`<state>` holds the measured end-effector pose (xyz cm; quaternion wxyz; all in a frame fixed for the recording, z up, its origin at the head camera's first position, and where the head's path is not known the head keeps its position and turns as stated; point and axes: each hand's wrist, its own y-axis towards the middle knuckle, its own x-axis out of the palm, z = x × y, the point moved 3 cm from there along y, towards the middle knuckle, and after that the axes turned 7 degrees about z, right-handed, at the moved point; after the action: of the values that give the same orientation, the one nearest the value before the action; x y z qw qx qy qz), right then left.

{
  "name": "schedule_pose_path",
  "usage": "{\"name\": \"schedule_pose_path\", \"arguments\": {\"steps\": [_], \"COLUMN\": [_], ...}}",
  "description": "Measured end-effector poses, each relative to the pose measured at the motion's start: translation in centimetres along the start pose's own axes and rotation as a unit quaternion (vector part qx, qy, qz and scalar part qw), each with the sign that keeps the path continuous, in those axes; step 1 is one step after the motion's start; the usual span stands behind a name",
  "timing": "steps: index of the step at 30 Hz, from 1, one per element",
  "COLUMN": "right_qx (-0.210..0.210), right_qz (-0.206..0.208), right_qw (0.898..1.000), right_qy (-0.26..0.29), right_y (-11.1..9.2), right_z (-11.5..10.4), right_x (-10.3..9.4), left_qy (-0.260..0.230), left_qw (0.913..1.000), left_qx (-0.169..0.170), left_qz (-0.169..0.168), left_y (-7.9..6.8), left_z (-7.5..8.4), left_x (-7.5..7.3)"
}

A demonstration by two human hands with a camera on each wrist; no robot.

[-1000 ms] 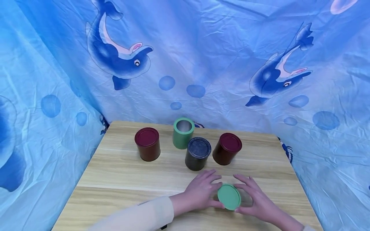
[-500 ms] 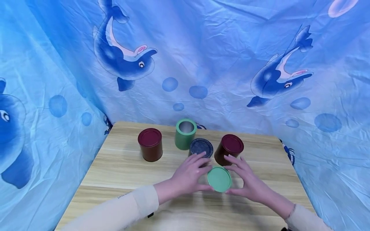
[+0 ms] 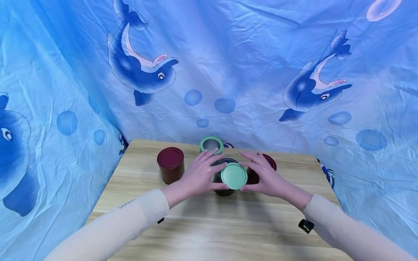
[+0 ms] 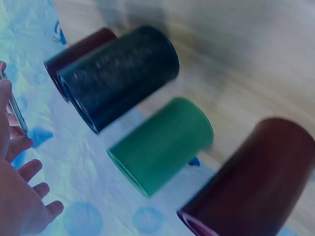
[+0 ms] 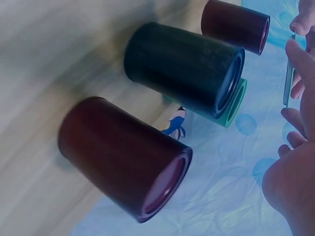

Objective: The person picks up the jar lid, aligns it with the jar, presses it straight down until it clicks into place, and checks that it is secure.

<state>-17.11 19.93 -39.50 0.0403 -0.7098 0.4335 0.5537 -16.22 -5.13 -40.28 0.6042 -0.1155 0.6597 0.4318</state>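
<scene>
I've got the green lid (image 3: pixel 233 175) pinched btwn both hands, held up off the bench (image 3: pixel 209 217) w/ its flat face tilted toward me. My left hand (image 3: pixel 199 173) grips its left edge, thumb under and fingers spread over the top; my right hand (image 3: pixel 262 174) grips the right edge the same way. So hands are close together, clamped on the lid from opposite sides, not touching each other as far as I can tell.

The lid hangs in front of the black tin (image 3: pixel 223 181), covering most of it in the head view; black tin stands upright w/ its own lid on. Just beyond, at the far edge, stands the green tin (image 3: pixel 211 145), open-topped, shiny inside, near my left fingertips. A dark red tin (image 3: pixel 171 165) stands to the left, apart from the others, lid on. A 2nd dark red tin (image 3: pixel 266 166) stands right of the black one, mostly hidden behind my right hand.

Left wrist view is blurred: black tin (image 4: pixel 120 76) and green tin (image 4: pixel 162 145) side by side, red ones at either end. In the right wrist view the lid (image 5: pixel 288 73) shows edge-on as a thin strip btwn my fingers.

Blue dolphin cloth (image 3: pixel 228 65) hangs behind and round the bench.
</scene>
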Motion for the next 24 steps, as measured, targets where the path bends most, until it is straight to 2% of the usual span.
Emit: {"name": "schedule_pose_path", "arguments": {"steps": [5, 12, 24], "right_qx": [0.012, 0.022, 0.048], "right_qz": [-0.019, -0.052, -0.088], "right_qw": [1.000, 0.998, 0.995], "right_qy": [0.007, 0.004, 0.001], "right_y": [2.3, 4.6, 7.8], "right_z": [0.5, 1.4, 3.1], "right_x": [0.3, 0.7, 1.5], "left_qy": [0.010, 0.026, 0.033], "left_qw": [0.9997, 0.9991, 0.9978], "left_qx": [-0.015, -0.017, -0.032], "left_qz": [-0.018, -0.029, -0.047], "left_y": [0.6, 1.3, 2.5], "left_z": [-2.0, -4.3, -7.3], "left_x": [-0.4, -0.4, -0.1]}}
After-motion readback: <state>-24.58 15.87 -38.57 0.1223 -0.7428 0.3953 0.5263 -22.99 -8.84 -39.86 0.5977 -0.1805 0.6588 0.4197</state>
